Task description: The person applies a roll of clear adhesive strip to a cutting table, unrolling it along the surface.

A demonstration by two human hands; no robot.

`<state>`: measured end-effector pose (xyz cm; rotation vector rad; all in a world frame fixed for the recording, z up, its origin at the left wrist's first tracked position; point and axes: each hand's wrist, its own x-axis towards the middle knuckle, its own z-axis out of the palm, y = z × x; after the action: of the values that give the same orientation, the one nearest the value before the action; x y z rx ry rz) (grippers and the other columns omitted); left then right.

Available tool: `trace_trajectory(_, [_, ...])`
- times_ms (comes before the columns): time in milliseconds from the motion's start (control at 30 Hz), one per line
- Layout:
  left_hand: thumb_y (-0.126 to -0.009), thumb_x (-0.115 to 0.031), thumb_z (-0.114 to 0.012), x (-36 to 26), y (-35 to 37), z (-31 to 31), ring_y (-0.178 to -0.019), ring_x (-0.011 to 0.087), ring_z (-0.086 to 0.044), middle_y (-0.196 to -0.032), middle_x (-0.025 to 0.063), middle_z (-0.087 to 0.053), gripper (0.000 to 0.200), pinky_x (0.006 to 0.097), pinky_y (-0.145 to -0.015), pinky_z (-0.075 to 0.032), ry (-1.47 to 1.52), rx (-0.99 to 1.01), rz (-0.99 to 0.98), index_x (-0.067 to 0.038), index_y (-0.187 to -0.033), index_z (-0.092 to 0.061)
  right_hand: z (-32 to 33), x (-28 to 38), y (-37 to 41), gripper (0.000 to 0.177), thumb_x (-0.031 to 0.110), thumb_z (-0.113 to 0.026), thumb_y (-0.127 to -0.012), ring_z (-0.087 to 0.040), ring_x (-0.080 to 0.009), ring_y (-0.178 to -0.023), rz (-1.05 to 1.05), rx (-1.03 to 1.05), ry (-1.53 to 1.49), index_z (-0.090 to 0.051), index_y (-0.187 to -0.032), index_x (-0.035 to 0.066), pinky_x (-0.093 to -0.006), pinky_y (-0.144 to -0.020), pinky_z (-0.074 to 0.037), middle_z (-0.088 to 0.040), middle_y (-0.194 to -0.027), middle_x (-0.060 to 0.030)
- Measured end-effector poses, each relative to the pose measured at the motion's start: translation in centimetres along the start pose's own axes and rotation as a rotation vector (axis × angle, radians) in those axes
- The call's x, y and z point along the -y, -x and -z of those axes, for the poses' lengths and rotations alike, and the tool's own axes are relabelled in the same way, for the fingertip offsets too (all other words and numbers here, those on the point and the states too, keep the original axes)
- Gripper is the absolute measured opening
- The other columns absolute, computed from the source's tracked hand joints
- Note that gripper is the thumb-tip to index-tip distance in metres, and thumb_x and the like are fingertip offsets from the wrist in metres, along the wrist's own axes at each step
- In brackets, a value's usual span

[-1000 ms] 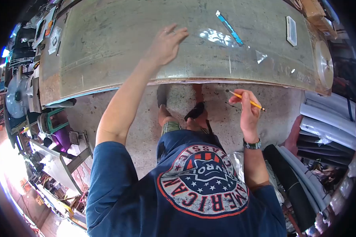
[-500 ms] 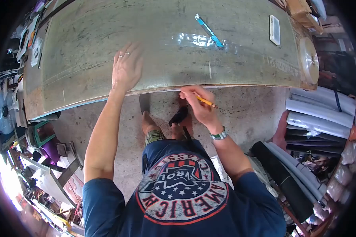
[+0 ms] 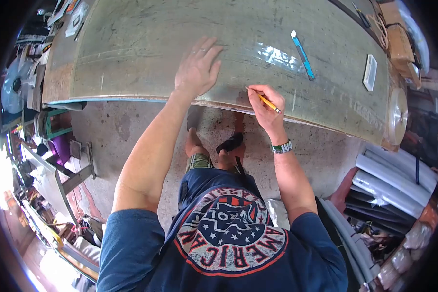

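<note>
My left hand (image 3: 195,68) lies flat, fingers spread, on a clear sheet (image 3: 272,56) that covers the large grey worktable (image 3: 146,44). My right hand (image 3: 264,104) grips a yellow pencil (image 3: 264,99) at the table's near edge, its tip touching the surface just right of my left hand. A blue strip-shaped tool (image 3: 302,54) lies on the table beyond my right hand, and a small white rectangular block (image 3: 370,72) sits farther right.
A roll of tape (image 3: 397,116) sits at the table's right end. Grey and white material rolls (image 3: 389,185) are stacked on the floor at right. Benches, clutter and a purple object (image 3: 61,148) stand at left. My feet rest on bare concrete (image 3: 121,131) below the table edge.
My right hand rose from below the table edge onto the surface with the pencil. My left hand moved back toward the middle of the near edge.
</note>
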<state>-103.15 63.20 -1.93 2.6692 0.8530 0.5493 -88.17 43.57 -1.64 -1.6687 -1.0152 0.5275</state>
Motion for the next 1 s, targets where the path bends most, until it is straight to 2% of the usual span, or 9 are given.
trace_trajectory(167, [-0.099, -0.025, -0.061, 0.3, 0.3, -0.2, -0.148, 0.0286, -0.042, -0.153, 0.0074, -0.053, 0.038, 0.0480, -0.124, -0.030, -0.008, -0.040, -0.020, -0.015, -0.136, -0.062, -0.5, -0.4, -0.2, 0.009, 0.006, -0.075, -0.093, -0.065, -0.0079, -0.071, -0.058, -0.002, 0.012, -0.072, -0.100, 0.000, -0.0245, -0.061, -0.051, -0.073, -0.082, -0.0054])
trace_trajectory(567, [-0.101, -0.027, -0.060, 0.9, 0.7, -1.0, -0.148, 0.0276, -0.042, -0.153, 0.0058, -0.054, 0.038, 0.0482, -0.124, -0.031, -0.006, -0.090, -0.029, -0.015, -0.137, -0.062, -0.8, 0.7, -1.0, 0.011, 0.008, -0.075, -0.093, -0.067, -0.0099, -0.069, 0.052, 0.030, 0.156, -0.073, -0.098, 0.000, -0.0259, -0.062, -0.052, -0.073, -0.080, -0.0059])
trace_trajectory(1000, [-0.102, -0.028, -0.057, 0.8, 0.8, -1.0, -0.149, 0.0254, -0.040, -0.155, 0.0036, -0.052, 0.038, 0.0465, -0.126, -0.028, -0.017, -0.068, -0.010, -0.017, -0.138, -0.062, -0.3, 0.3, -0.5, 0.011, 0.009, -0.074, -0.093, -0.067, -0.0097, -0.070, -0.030, 0.118, 0.115, -0.073, -0.098, 0.000, -0.0264, -0.064, -0.052, -0.073, -0.078, -0.0056])
